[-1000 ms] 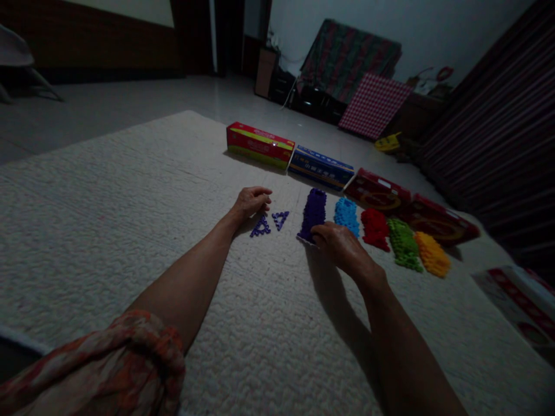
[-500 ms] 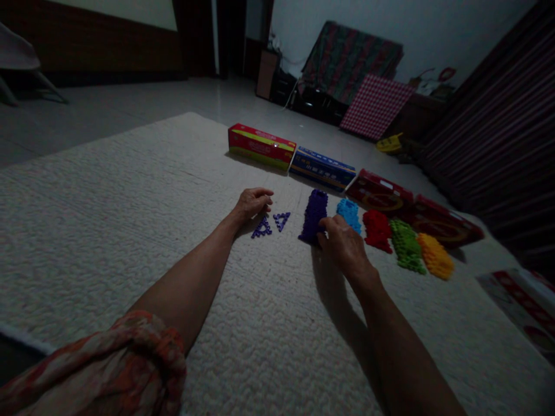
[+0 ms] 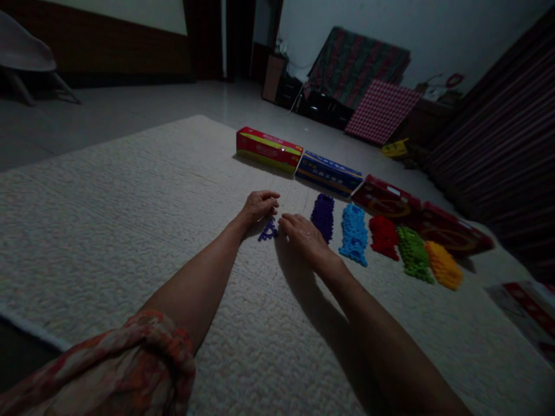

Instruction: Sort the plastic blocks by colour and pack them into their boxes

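My left hand (image 3: 261, 206) rests on the mat, its fingers slightly spread and holding nothing I can see. Just below its fingertips lies a flat purple triangle piece (image 3: 267, 231) with toothed edges and an open middle. My right hand (image 3: 303, 232) is low over the mat, to the right of that triangle. Its fingers are bent together and point left; whatever is under them is hidden. Partly behind the right hand is a row of purple pieces (image 3: 323, 215). Farther right lie bunches of blue pieces (image 3: 354, 234), red pieces (image 3: 384, 236), green pieces (image 3: 415, 253) and yellow pieces (image 3: 443, 264).
Along the far side of the cream mat (image 3: 130, 231) stand a red and yellow box (image 3: 269, 151), a blue box (image 3: 328, 172) and two dark red boxes (image 3: 385, 197). A printed red and white item (image 3: 526, 306) lies at the right edge. The room is dim.
My right hand has moved left, off the purple row to beside the left hand. It covers where the second purple triangle lay. The blue bunch is now fully uncovered. The view has shifted slightly.
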Demonstrator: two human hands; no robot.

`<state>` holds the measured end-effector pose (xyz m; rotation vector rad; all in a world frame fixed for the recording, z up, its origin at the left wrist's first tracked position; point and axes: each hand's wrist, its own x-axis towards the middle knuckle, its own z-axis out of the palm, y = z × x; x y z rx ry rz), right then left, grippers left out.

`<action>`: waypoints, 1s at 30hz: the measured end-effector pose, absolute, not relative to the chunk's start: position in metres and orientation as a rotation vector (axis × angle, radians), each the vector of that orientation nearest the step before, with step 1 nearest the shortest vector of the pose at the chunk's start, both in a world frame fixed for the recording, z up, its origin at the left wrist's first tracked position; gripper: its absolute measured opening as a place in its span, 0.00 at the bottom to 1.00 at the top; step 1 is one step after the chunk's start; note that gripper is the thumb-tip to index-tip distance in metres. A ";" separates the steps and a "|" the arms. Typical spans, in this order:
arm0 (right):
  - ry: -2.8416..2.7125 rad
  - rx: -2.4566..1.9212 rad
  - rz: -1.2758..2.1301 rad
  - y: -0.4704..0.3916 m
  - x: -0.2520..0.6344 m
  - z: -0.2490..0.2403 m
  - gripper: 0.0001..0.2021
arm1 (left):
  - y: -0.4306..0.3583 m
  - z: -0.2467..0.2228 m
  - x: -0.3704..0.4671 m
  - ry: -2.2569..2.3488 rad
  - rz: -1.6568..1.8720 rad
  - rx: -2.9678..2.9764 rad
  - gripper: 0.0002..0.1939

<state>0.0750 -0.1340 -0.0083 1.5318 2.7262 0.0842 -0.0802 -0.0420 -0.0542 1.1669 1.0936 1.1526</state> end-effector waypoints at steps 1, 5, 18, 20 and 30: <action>2.711 1.499 0.094 -0.127 0.072 -0.007 0.21 | -0.042 -0.053 -0.080 1.094 1.152 1.169 0.13; 2.739 1.359 0.010 -0.102 0.072 -0.006 0.20 | -0.043 -0.050 -0.080 1.106 1.155 1.164 0.12; 2.948 1.670 -0.102 -0.100 0.107 -0.004 0.12 | -0.042 -0.055 -0.078 1.107 1.164 1.126 0.14; 3.053 1.738 -0.156 -0.108 0.120 0.003 0.09 | -0.042 -0.056 -0.078 1.100 1.159 1.131 0.14; 3.078 1.781 -0.340 -0.166 0.174 -0.014 0.08 | -0.049 -0.049 -0.076 1.134 1.159 1.087 0.12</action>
